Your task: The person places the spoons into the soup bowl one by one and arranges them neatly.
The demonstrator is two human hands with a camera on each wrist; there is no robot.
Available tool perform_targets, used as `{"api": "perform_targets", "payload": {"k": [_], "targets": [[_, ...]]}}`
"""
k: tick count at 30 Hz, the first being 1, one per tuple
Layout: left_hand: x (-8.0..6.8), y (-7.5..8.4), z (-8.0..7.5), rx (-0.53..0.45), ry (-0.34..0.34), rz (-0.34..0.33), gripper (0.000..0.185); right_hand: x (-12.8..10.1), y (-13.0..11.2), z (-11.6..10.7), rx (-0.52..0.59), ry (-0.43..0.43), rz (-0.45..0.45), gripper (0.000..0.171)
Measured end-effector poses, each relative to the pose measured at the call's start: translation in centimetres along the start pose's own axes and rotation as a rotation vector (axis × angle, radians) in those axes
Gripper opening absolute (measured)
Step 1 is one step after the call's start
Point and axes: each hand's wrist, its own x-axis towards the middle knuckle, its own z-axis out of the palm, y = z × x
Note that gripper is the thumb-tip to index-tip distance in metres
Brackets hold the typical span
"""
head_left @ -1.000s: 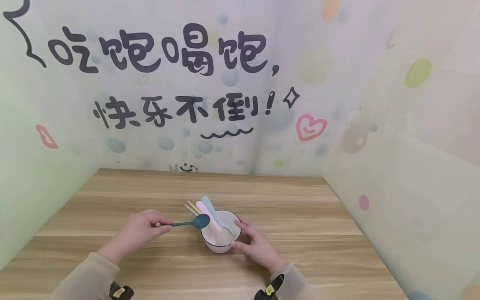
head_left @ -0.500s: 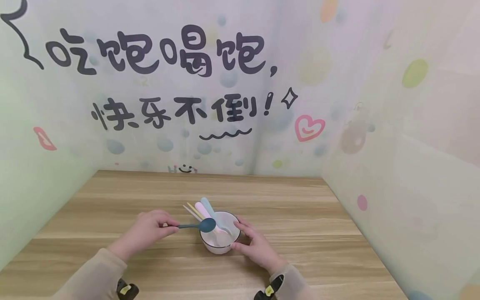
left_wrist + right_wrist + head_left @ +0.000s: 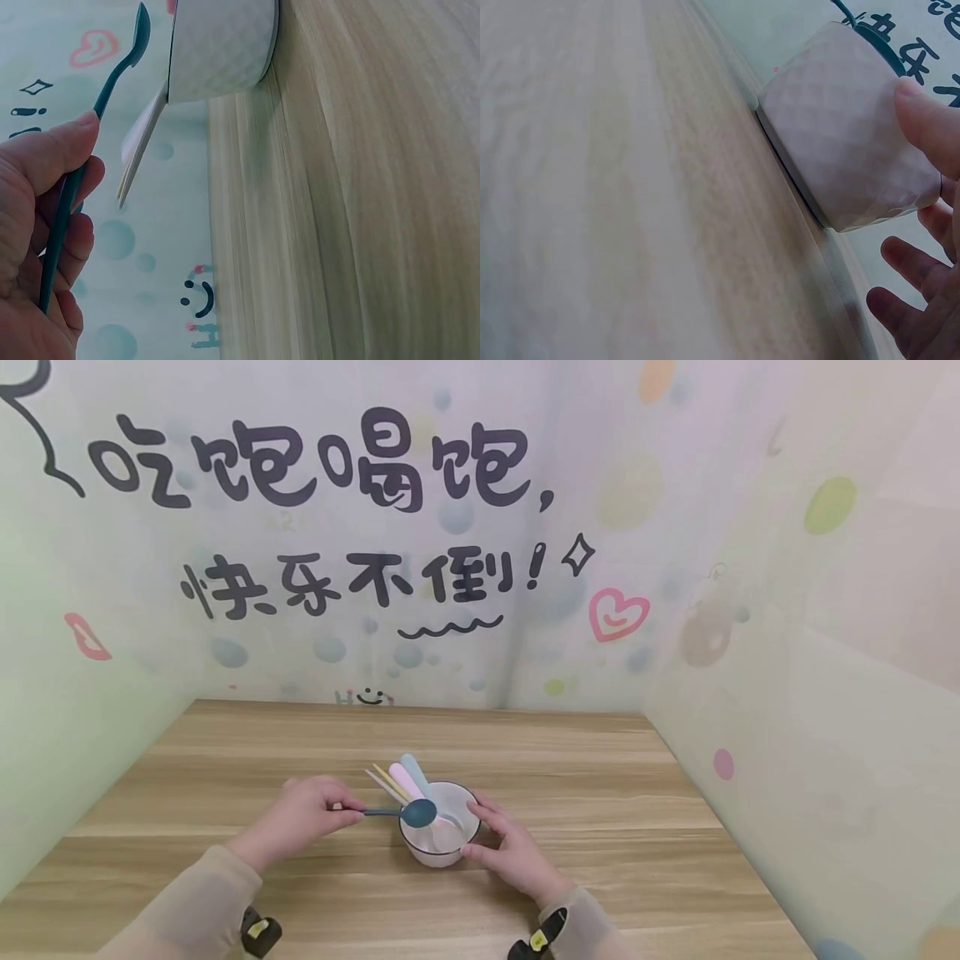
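The dark teal spoon (image 3: 401, 812) is pinched by its handle in my left hand (image 3: 309, 812), thumb on top and fingers curled beneath, and its head hangs right at the near-left rim of the white bowl (image 3: 420, 850) — over the edge, not down inside. From my left wrist the spoon (image 3: 82, 172) stands clear above the bowl wall (image 3: 217, 49). I judge the step in hand to be setting this spoon into the bowl with the others; what comes next, I think, calls for tipping the head down past the rim and letting go of the handle without knocking what already leans there.

My right hand (image 3: 506, 847) cups the bowl's right side, fingers loosely spread and lightly bent round the wall, steadying it; the right wrist view shows a fingertip (image 3: 930, 120) against the quilted side (image 3: 840, 142).

In the bowl are a pale blue spoon (image 3: 414, 773) and a pink one (image 3: 401, 778), handles leaning out over the back-left rim, plus slim cream and yellow sticks (image 3: 384, 782) — probably chopsticks, though they are too small to be sure. The bowl sits on the wooden surface (image 3: 600, 777), near the front middle, with patterned walls (image 3: 787, 610) around.
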Motion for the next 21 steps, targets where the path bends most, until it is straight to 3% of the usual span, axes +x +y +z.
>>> {"api": "perform_targets", "payload": {"k": [21], "targets": [[1.7, 0.4, 0.8, 0.054, -0.063, 0.138, 0.003, 0.1, 0.1, 0.0, 0.009, -0.001, 0.000, 0.067]]}}
